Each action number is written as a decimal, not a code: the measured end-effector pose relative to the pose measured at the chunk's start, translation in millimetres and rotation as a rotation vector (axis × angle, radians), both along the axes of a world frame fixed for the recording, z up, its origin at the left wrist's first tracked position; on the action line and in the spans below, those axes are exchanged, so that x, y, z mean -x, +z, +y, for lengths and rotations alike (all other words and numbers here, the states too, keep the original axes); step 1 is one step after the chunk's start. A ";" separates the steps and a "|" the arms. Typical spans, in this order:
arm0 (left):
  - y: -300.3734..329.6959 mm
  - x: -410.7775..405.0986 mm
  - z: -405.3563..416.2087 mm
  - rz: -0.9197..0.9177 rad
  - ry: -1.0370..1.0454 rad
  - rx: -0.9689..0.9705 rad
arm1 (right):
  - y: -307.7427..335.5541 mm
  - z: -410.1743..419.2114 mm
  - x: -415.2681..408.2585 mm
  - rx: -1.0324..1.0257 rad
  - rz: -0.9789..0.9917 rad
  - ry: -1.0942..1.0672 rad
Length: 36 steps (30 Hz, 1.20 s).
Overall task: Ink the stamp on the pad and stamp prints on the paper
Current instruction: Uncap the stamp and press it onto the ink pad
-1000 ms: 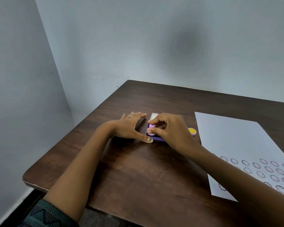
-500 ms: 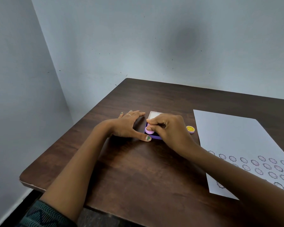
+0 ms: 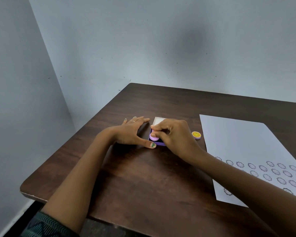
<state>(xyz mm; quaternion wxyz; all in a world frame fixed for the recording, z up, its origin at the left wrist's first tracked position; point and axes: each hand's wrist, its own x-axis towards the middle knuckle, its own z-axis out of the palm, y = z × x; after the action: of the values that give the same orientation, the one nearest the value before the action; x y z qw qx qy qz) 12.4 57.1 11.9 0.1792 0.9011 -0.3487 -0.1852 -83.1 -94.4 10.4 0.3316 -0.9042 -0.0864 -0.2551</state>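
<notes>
A small lilac round stamp [image 3: 153,138] sits down on the purple ink pad [image 3: 161,143], pinched by the fingertips of my right hand [image 3: 175,136]. The pad's white open lid [image 3: 158,121] shows behind that hand. My left hand [image 3: 132,132] lies flat on the table to the left of the pad, thumb tip touching the pad's near left corner, fingers spread. The white paper [image 3: 243,144] lies to the right, its near part covered with several rows of purple sun-shaped prints [image 3: 273,171].
A lilac cap with a yellow smiley top [image 3: 196,135] rests between the pad and the paper. The dark wooden table [image 3: 143,182] has its left edge and near-left corner close to my left forearm. Grey walls stand behind and to the left.
The stamp has settled lower onto the pad under my right fingers. My left hand stays in place beside the pad.
</notes>
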 end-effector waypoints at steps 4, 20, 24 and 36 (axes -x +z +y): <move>0.3 -1.1 -0.6 0.002 0.001 -0.006 | -0.9 2.6 1.1 -0.034 0.007 -0.026; 0.2 -1.1 -0.5 -0.015 0.003 -0.011 | -3.9 6.3 2.1 -0.038 -0.029 -0.057; 0.6 0.2 -0.4 -0.015 0.000 -0.008 | -4.7 5.0 0.8 -0.092 -0.032 -0.080; 3.0 2.3 -0.7 -0.013 0.001 -0.007 | -6.7 3.1 1.1 0.011 -0.093 -0.013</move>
<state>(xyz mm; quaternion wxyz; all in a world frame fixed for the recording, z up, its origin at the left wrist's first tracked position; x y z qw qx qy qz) 10.2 56.4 14.9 0.1739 0.9030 -0.3490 -0.1803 -84.2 -91.2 3.6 0.3206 -0.8936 -0.0972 -0.2987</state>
